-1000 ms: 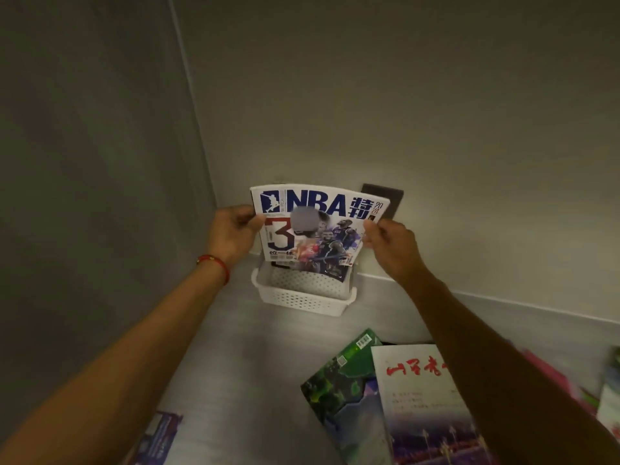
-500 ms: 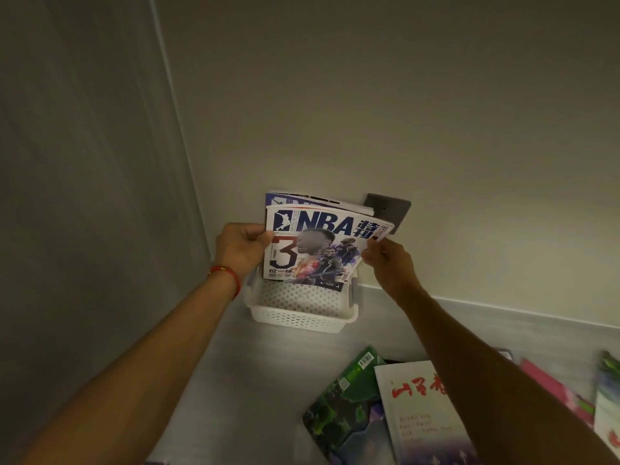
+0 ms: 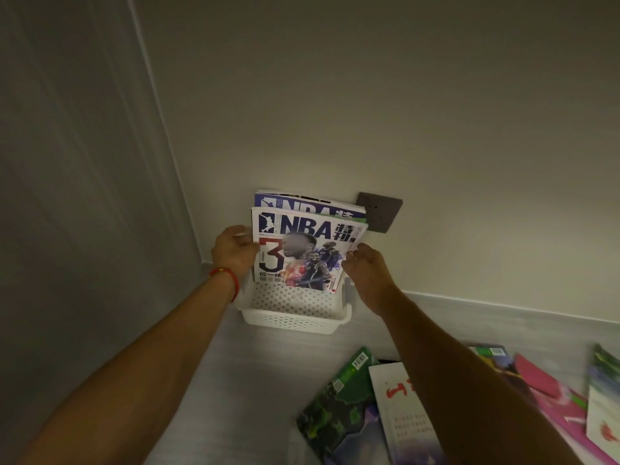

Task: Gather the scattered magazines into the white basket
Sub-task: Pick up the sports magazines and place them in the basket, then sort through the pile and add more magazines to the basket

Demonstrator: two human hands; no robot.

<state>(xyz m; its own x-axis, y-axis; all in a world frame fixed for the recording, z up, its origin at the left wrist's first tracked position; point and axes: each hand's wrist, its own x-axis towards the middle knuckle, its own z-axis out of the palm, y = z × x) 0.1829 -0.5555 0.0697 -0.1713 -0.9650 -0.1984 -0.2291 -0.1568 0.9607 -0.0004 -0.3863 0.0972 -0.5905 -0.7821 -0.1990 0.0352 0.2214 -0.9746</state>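
The magazine (image 3: 303, 253) is standing upright in the white basket (image 3: 295, 317) between both hands, the left hand (image 3: 235, 253) pinching its edge, the right hand (image 3: 364, 266) hovering spread beside it

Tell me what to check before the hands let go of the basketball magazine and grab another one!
1. Front NBA magazine with the big red 3 is standing in the white perforated plastic basket: ok, its lower edge is inside.
2. It leans on the second NBA magazine behind it: ok.
3. Left hand is ready to let go: not ok, it holds the left edge.
4. Right hand is off the cover: cannot tell, its fingertips are at the right edge.
5. More to gather: ok, the green magazine and the white magazine with red characters lie on the floor.
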